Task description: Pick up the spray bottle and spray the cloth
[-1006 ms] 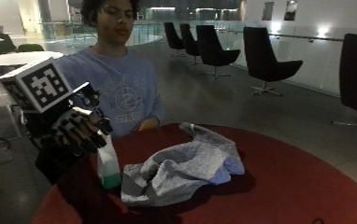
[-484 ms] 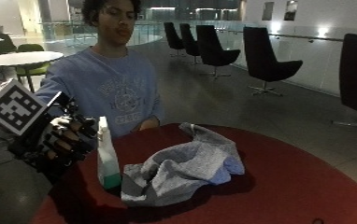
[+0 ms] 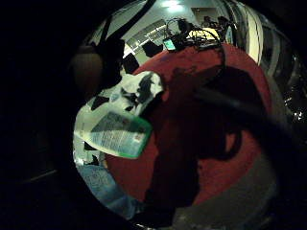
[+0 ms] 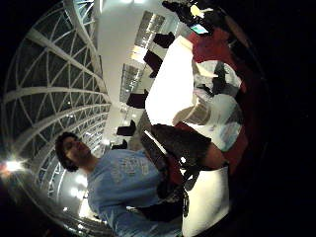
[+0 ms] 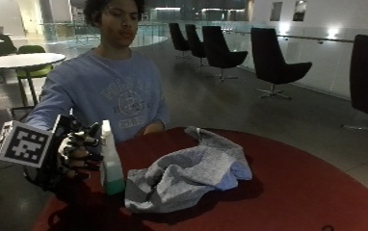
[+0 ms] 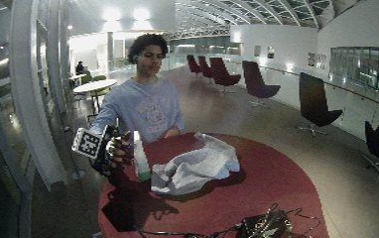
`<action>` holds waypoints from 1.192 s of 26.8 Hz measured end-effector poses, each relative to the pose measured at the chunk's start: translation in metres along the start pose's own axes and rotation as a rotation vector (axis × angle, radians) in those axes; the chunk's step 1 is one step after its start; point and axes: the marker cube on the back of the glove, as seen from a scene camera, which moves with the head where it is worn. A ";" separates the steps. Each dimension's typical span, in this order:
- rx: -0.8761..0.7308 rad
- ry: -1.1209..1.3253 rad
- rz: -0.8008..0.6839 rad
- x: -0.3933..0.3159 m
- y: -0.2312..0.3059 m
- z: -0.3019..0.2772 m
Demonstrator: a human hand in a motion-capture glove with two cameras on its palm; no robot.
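A white spray bottle (image 5: 111,161) with a green base stands upright on the round red table (image 5: 299,192), near its left edge. My gloved right hand (image 5: 78,154) hovers just left of it at mid height, with the fingers loosely curled towards the bottle and nothing in them. Whether the fingertips touch it I cannot tell. A crumpled grey cloth (image 5: 190,173) lies right beside the bottle, on its right. The wide outside view shows the hand (image 6: 115,148), bottle (image 6: 140,159) and cloth (image 6: 196,167) the same way. Bottle (image 3: 117,134) and cloth (image 3: 139,91) are close to the palm.
The person's bare hand (image 5: 152,128) rests at the table's far edge. A bundle of cables and a small device (image 6: 262,225) lies at the near edge of the table (image 6: 269,183). Black chairs (image 5: 270,62) stand well behind.
One second ago my hand gripped the top of the bottle. It let go, drew off to the left, and has now come back close beside it. Bottle and cloth have not moved.
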 end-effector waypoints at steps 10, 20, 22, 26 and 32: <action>0.026 -0.210 0.005 0.010 0.009 0.048; 0.014 -0.212 0.088 0.007 0.029 0.089; 0.023 -0.181 0.093 0.004 0.025 0.093; 0.116 -0.184 0.096 0.003 0.016 0.095; 0.174 -0.236 0.075 0.006 0.012 0.088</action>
